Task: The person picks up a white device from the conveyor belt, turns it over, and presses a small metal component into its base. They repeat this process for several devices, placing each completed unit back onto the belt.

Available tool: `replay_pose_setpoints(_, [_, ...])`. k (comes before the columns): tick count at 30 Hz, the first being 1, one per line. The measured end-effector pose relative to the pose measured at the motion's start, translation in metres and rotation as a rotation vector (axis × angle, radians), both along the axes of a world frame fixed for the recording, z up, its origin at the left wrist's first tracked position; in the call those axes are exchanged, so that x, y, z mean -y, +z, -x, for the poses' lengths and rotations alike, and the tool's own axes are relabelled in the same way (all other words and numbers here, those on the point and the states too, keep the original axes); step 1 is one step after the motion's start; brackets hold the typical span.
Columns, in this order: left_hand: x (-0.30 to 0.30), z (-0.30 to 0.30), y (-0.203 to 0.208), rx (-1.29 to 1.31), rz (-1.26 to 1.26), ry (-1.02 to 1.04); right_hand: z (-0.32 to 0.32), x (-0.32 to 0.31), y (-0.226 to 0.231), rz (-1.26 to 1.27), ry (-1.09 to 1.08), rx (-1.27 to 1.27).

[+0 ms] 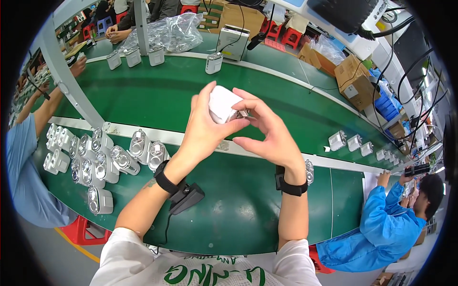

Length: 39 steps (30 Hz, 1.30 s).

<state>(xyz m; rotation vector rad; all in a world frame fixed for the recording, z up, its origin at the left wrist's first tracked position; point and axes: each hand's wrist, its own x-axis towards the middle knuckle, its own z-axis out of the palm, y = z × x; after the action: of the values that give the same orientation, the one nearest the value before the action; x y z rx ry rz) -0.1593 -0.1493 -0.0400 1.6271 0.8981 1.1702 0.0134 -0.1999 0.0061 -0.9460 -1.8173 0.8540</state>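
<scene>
My left hand (202,125) grips a white housing (224,102) with rounded corners above the green belt. Small metal-looking parts show at its right end, partly covered by fingers. My right hand (267,128) is curved beside that end; its fingertips lie at the housing's edge, and its thumb stands apart from it. Both wrists wear black straps. Below my left forearm, a black device (187,199) with a cable lies on the table. To the left stand several white units with clear rounded covers, one of them a white unit (100,200) at the front.
Beyond my hands a white unit (214,63) stands near a white box-shaped device (233,43). Along the right rail sits a row of similar units (337,140). A metal post (71,90) rises at left. Co-workers sit at both sides, one in a blue jacket (381,233).
</scene>
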Motion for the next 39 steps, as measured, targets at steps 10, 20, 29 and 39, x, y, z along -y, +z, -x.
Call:
replay_pose_setpoints(10, [-0.026, -0.017, 0.006, 0.613, 0.396, -0.309, 0.001, -0.036, -0.020, -0.157, -0.293, -0.251])
replay_pose_setpoints(20, [-0.041, -0.037, 0.001, 0.613, -0.003, -0.081, 0.019, -0.045, -0.031, -0.218, -0.186, -0.540])
replay_pose_setpoints(29, [-0.053, -0.015, 0.007, 0.162, -0.785, 0.299, 0.027, -0.025, -0.011, -0.118, -0.136, -0.485])
replay_pose_setpoints(39, [-0.042, 0.030, 0.019, -0.040, -1.041, 0.441, 0.054, -0.022, -0.013, 0.017, -0.033, -0.490])
